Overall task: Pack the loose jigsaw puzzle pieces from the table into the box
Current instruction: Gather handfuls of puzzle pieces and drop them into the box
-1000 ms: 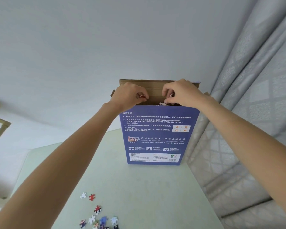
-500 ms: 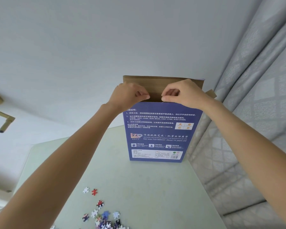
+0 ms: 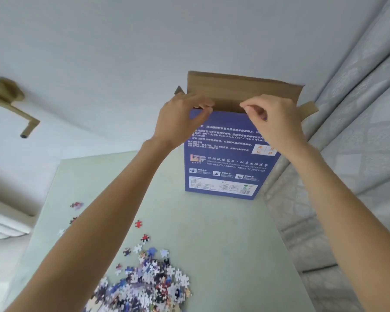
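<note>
Box (image 3: 230, 167) stands upright on its narrow end at the far side of the counter (image 3: 223, 244), blue printed face toward us, brown top flap (image 3: 243, 88) raised behind the mouth, a small side flap (image 3: 307, 110) sticking out on the right.

Both our hands are up at the mouth. Left hand (image 3: 180, 122): fingers curled, thumb and fingertips closed at the front rim; whether they pinch the rim itself or a piece we cannot tell. Right hand (image 3: 273, 120): fingers curled in a pinch just above the rim; nothing clearly visible between the fingertips, too small to say.

Loose puzzle pieces (image 3: 144, 282) lie in a heap at the near edge of the counter, well apart from the box. A few strays sit away from the heap: a red piece (image 3: 138, 224), a red-and-black one (image 3: 145, 238), others further left, partly hidden by our left forearm.

Handling, as we judge it:
- Pieces are thin card, very light, flat against the surface. Best scooped in handfuls from the heap; strays need a fingertip pinch or a slide to the edge.
- Box is light card, tall on a small base, likely tips with a push near the top. Steady it at the rim or side wall while dropping pieces in.

Surroundings: a grey patterned curtain (image 3: 347, 154) hangs just beside the box on the right; a pale wall behind; a brass fitting (image 3: 8, 102) at far left. The raised flap and side flap crowd the opening; the curtain leaves little room to the right.
</note>
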The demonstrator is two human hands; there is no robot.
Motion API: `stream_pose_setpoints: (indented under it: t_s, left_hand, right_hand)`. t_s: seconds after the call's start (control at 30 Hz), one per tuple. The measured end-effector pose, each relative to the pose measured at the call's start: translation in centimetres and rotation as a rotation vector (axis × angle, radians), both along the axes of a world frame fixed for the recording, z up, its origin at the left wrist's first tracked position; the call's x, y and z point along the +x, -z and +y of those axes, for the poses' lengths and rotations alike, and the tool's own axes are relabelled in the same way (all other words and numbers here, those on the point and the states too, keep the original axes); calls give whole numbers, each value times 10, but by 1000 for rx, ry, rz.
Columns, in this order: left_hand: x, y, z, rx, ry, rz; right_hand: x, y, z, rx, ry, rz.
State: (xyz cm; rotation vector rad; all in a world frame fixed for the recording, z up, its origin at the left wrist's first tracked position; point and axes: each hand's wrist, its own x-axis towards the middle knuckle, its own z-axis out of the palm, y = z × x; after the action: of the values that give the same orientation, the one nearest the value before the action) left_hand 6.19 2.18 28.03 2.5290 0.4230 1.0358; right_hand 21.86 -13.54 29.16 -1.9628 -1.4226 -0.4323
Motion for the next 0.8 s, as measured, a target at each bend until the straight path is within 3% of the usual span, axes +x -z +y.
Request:
stream_pose_setpoints:
  t_s: [0.07, 0.17, 0.27, 0.37, 0.47, 0.63, 0.8]
  left_hand:
    - [-37, 23, -16, -112, -47, -98]
    - [-105, 81, -40, -372, -151, -28]
    - [-185, 151, -60, -512, -303, 197]
    - [-255, 204, -83, -601, -435, 488]
    - [-310, 241, -106, -679, -578, 684]
    - [-366, 268, -140, -754, -794, 929]
    - [-378, 286, -165, -876, -712, 1014]
  right_hand:
    - [-37, 27, -11, 72, -58, 24]
    - [-96, 92, -21, -99, -161, 126]
    - [-153, 164, -27, -477, -224, 280]
    - [-198, 221, -38, -859, -328, 289]
    - [-235, 260, -54, -1063, -324, 319]
    - [-272, 290, -83, -1192, -115, 346]
    - [-318, 307, -98, -1142, -79, 370]
